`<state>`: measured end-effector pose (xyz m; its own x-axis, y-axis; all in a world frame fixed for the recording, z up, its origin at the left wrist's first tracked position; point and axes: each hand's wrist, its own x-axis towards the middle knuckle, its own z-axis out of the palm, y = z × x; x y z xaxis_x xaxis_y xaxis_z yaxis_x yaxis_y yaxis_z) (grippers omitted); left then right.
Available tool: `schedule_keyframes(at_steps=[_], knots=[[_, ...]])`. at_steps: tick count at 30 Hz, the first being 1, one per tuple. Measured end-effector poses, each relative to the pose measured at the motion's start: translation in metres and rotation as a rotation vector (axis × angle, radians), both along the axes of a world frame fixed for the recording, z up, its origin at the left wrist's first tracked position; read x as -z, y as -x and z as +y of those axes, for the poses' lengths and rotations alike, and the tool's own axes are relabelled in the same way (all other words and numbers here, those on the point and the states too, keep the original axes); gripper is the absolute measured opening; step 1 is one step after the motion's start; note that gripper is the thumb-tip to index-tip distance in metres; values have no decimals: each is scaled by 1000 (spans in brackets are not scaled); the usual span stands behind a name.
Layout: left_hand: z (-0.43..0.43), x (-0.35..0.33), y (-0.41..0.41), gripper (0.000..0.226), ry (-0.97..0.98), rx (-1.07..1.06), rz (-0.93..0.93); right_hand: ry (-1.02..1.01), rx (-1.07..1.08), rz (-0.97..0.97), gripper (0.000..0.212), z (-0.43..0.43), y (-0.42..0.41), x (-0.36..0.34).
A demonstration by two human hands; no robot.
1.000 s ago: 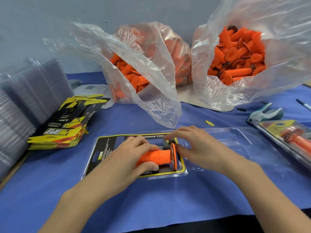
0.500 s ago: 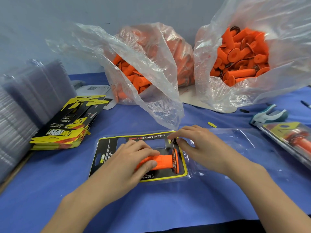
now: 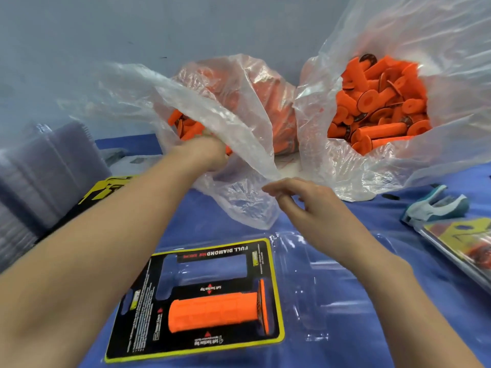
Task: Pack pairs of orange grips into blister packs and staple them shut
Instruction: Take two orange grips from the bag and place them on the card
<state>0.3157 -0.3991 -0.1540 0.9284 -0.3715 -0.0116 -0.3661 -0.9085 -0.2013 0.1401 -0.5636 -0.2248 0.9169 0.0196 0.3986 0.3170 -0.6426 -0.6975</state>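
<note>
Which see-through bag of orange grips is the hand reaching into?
The left clear plastic bag, with the floppy flap. The left hand is inside its mouth among the orange grips. The right clear plastic bag stands untouched.

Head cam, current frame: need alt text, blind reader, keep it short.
A person's left hand reaches into the left bag of orange grips while the right hand hovers open beside it. In front, an open blister pack on the blue table holds one grip; its second slot is empty.
</note>
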Motion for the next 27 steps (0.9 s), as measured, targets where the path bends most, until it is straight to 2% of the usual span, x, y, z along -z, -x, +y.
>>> schedule_keyframes(at_steps=[2, 5, 8, 10, 11, 16, 19, 20, 23, 25, 27], knots=[[-8, 9, -15, 44, 87, -103, 14, -8, 7, -10, 29, -4, -5, 2], [-14, 21, -21, 52, 377, -378, 47, -28, 10, -11, 29, -8, -9, 4], [-14, 14, -14, 44, 511, -357, 55, -42, -2, 4, 29, -7, -9, 4], [-10, -3, -7, 26, 456, -243, 63, -52, -8, -5, 29, -3, -7, 2], [-6, -12, -4, 26, 421, -195, 26, -65, -12, -13, 29, 0, -5, 0], [36, -54, 39, 21, 226, -51, -462, -95, -56, -15, 28, 19, 7, -10], [74, -66, 76, 31, 317, -86, -534, -94, -59, -12, 27, 31, 14, -14], [89, -66, 91, 36, 401, -114, -518, -115, -64, 0, 26, 34, 16, -15], [120, -48, 153, 54, 867, -190, -387, -250, -143, 60, 18, 46, 22, -20], [112, -16, 189, 40, 1064, -52, -249, -449, -276, 118, 22, 58, 28, -27], [89, 17, 208, 24, 1234, 116, 10, -625, -368, 121, 28, 67, 31, -30]])
